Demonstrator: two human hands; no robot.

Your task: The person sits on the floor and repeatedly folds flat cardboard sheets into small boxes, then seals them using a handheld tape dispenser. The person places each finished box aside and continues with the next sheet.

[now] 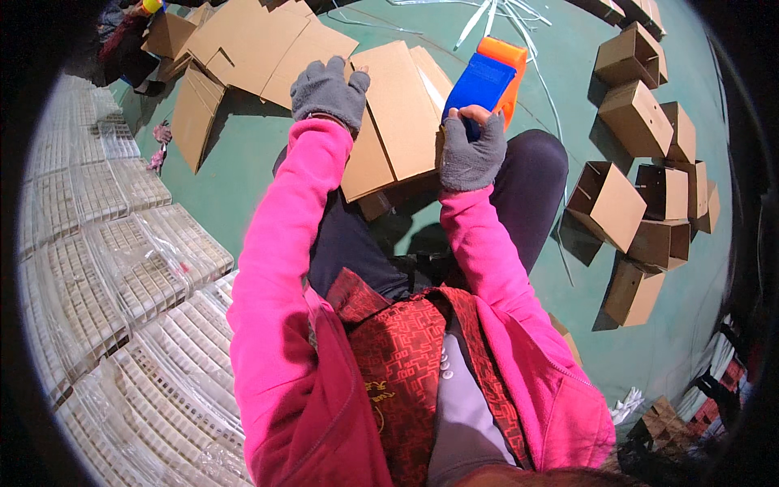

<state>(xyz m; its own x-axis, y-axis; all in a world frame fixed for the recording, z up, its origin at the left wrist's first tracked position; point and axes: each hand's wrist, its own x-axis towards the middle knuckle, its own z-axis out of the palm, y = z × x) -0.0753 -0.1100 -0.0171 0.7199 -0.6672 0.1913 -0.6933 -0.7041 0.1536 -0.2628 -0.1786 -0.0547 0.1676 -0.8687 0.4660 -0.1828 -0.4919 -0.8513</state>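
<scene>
In front of my knees stands a brown cardboard box [405,115], a dark seam running along its upper face. My left hand [328,91], in a grey fingerless glove, is at the box's left edge with the thumb over the corner; its palm is hidden. A blue and orange tape dispenser [484,79] is in my right hand [473,149], gloved the same way. The dispenser is at the right side of the box, and its lower end is partly covered by my fingers.
Flattened cardboard sheets [255,45] lie beyond my left hand. Several open cartons [608,204] stand on the green floor [535,304] to the right. Plastic-wrapped stacks of white slatted pieces [164,365] line the left. White straps [487,21] trail across the floor. Another person [131,49] is at upper left.
</scene>
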